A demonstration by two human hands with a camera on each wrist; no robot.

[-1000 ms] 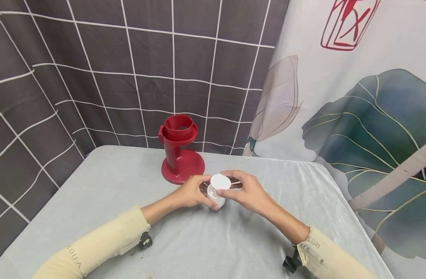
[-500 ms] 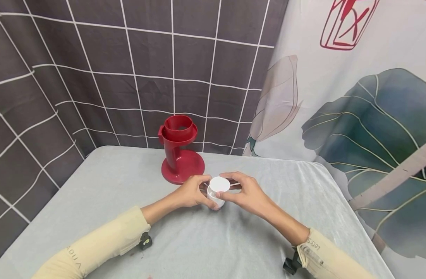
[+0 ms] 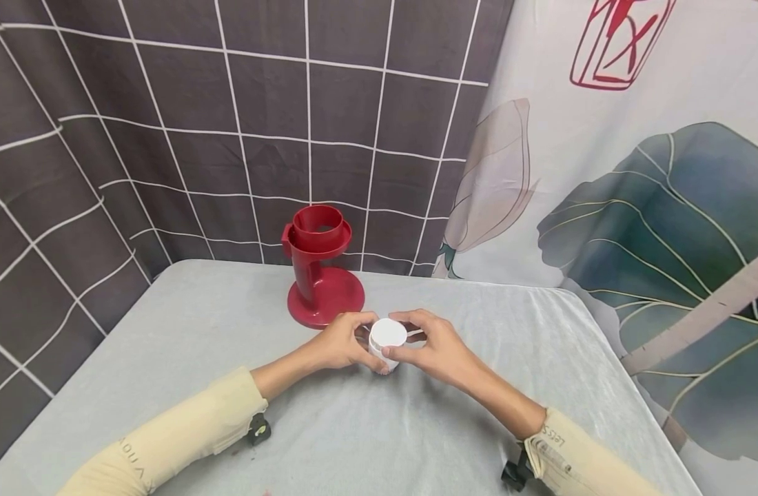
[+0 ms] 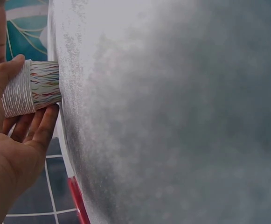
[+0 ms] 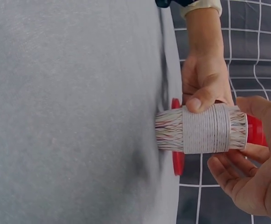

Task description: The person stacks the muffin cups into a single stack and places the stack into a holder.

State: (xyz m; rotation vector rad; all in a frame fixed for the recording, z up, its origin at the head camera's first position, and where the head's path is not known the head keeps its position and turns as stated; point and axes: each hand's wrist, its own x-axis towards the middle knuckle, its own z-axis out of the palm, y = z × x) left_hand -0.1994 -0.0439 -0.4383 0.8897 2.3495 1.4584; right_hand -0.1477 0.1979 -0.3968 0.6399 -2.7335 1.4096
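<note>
A stack of small white paper cups point(image 5: 205, 130) stands upright on the tablecloth between my hands. Its rims form close ribs, and multicoloured wavy streaks show on the patterned walls at both ends. From the head view a round white face point(image 3: 388, 331) tops it, lying level over the rims. My left hand point(image 3: 340, 342) grips the ribbed part from the left, thumb in front. From the right, my right hand point(image 3: 435, 348) holds the top cup point(image 5: 238, 128) near its upper edge, thumb on one side and fingers on the other. The stack's inside is hidden.
A red plastic stand point(image 3: 317, 275), with a round base and a ring-shaped holder on top, is behind my left hand. Pale grey cloth covers the table point(image 3: 211, 303). A dark gridded curtain point(image 3: 261, 138) and a leaf-patterned curtain point(image 3: 602, 207) hang behind it.
The white-topped cup has come down and left, from tilted over the open stack to level on it. My right hand moved with it; my left hand and the red stand stayed put.
</note>
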